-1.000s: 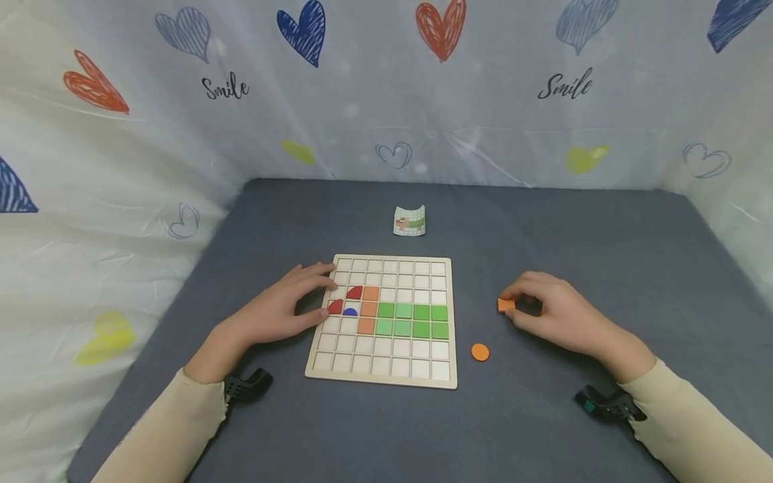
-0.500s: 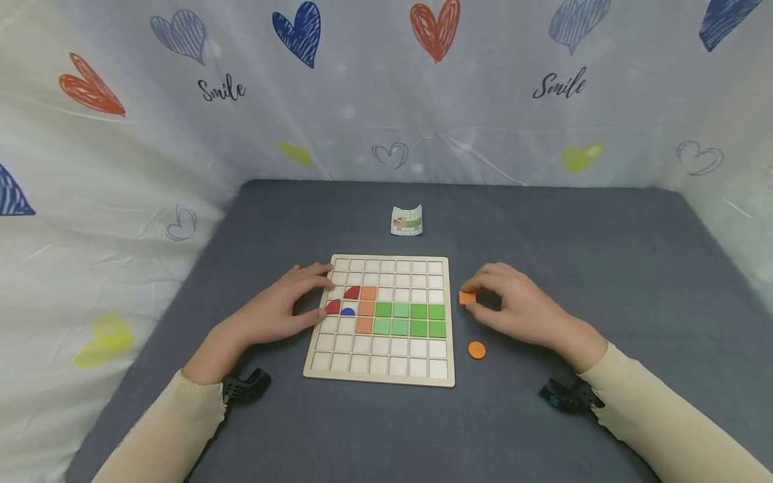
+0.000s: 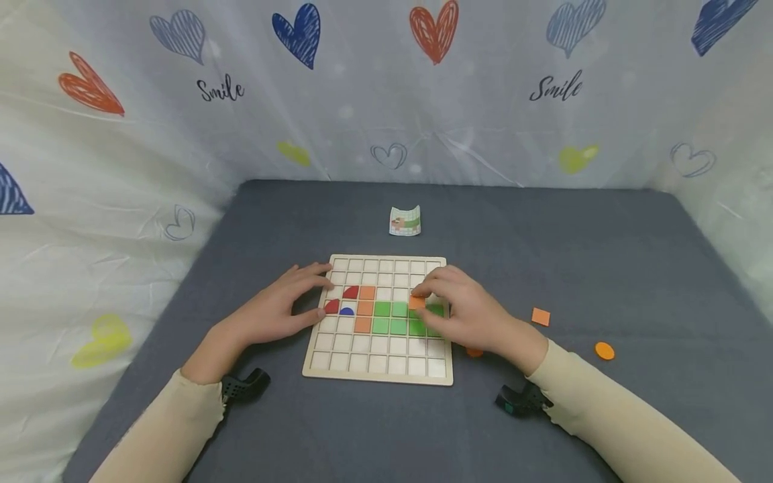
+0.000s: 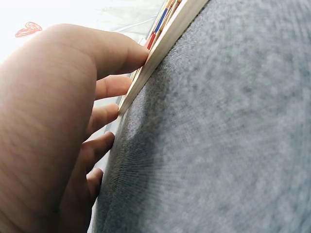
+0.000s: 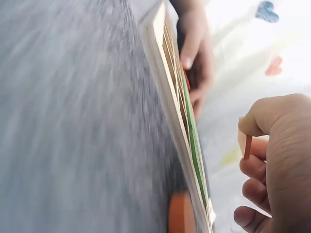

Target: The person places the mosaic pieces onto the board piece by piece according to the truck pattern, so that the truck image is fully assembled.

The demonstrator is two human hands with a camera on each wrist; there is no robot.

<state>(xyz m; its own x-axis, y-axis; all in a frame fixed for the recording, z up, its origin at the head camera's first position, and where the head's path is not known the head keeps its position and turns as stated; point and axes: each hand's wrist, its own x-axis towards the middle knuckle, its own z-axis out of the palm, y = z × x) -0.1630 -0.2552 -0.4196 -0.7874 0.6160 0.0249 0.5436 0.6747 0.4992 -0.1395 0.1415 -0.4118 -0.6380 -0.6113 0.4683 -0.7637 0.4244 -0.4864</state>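
Note:
A wooden grid board lies mid-table, holding rows of green tiles, a column of orange squares, two red quarter-round pieces and a blue half-round piece. My left hand rests at its left edge, fingers relaxed, thumb and fingertips touching the rim. Over the board's right half, my right hand pinches an orange square tile between thumb and fingers. The right wrist view shows that tile edge-on, apart from the board. The hand hides some cells at the right.
An orange disc sits beside the board's right edge, partly covered by the right hand. Further right lie another orange square and another orange disc. A small curled picture card stands behind the board. A heart-printed curtain hangs beyond the table.
My right hand has moved left with the orange square tile, from the table at right to over the board. A square and a disc now show near the right forearm. My left hand stays put.

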